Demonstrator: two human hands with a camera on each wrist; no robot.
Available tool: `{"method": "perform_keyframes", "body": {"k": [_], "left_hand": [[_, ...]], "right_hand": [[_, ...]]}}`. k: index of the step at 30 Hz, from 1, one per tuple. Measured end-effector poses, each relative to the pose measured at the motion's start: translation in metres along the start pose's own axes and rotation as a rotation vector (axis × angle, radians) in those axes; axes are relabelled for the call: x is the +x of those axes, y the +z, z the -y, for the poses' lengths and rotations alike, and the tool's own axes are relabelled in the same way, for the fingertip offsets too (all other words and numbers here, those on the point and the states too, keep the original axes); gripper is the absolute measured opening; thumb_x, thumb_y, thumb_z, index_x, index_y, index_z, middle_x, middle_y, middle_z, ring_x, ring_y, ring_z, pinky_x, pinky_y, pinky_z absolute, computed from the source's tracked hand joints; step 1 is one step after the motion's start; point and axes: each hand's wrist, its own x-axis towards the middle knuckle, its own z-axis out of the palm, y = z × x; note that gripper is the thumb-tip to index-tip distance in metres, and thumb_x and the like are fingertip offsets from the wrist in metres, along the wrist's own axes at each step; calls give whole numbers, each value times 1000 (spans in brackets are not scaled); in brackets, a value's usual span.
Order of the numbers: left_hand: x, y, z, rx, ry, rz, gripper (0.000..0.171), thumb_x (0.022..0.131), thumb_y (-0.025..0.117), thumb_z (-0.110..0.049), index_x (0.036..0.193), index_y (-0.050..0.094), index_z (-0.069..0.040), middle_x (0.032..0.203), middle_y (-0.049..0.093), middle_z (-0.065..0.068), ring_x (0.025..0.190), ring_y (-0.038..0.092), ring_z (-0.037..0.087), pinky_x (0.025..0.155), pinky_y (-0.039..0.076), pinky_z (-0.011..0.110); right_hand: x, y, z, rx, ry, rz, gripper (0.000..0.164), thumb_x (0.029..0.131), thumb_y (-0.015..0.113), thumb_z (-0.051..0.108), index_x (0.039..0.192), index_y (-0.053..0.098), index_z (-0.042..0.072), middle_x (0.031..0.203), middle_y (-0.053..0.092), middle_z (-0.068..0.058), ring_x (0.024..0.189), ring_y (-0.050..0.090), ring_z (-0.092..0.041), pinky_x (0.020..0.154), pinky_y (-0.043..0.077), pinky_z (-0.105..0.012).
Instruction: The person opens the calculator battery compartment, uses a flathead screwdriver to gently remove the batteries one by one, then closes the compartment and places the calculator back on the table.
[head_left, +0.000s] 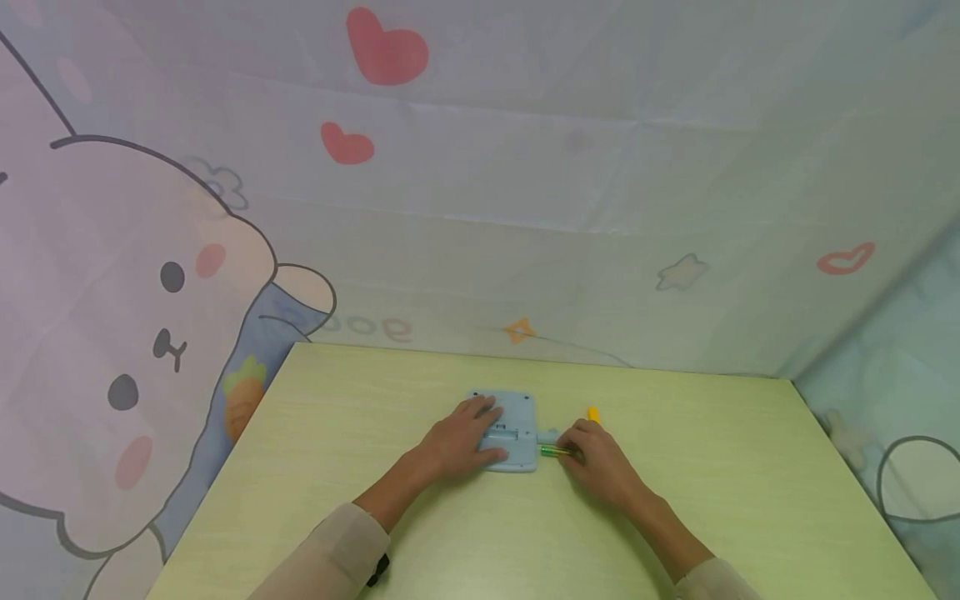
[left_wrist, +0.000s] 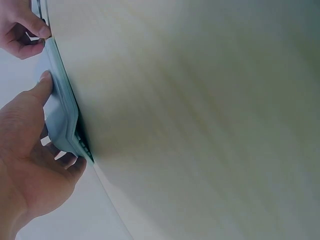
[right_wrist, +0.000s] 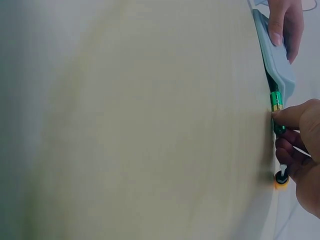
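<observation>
A light blue calculator [head_left: 517, 412] lies on the table with its back up and the slot of its battery compartment [head_left: 502, 434] uncovered. My left hand [head_left: 459, 439] holds its left side, the thumb across the back; keys peek out from the underside in the left wrist view. Just off the calculator's right edge, my right hand [head_left: 596, 458] pinches a green battery [right_wrist: 276, 102] with a gold band between thumb and fingers. Beside the battery lies a small light blue piece [head_left: 548, 436], partly hidden by the right hand. The battery's far end is covered by fingers.
Behind the right hand lies a screwdriver with an orange-yellow handle [head_left: 594, 414]; the hand hides part of it. The pale wooden table [head_left: 360, 392] ends at a printed cloth backdrop [head_left: 480, 208], with another cloth along the right side.
</observation>
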Motion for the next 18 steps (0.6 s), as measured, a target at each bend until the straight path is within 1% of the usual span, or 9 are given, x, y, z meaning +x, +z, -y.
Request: {"method": "perform_keyframes", "body": {"k": [3,10,18], "left_hand": [[0,0,0,0,1,-3,76,102,65,-57,162,46,-14,171,34,7,158,29,28,109,49,54],[0,1,0,5,-3,1,76,102,64,-57,163,45,-15,171,33,6,159,28,27,109,49,54],[-1,1,0,1,3,0,75,102,66,-55,162,46,-14,170,34,7,158,29,28,109,49,53]], "right_hand": [[0,1,0,2,-1,-5,16,87,85,1,97,77,11,95,63,5,93,59,-12,83,56,-33],[-1,3,-2,8,-33,-37,20,85,87,-2,95,77,12,93,63,6,91,60,-12,81,56,-33],[-1,3,-3,4,-48,-27,20,85,86,-3,95,76,12,93,63,7,91,60,-12,83,56,-34]]}}
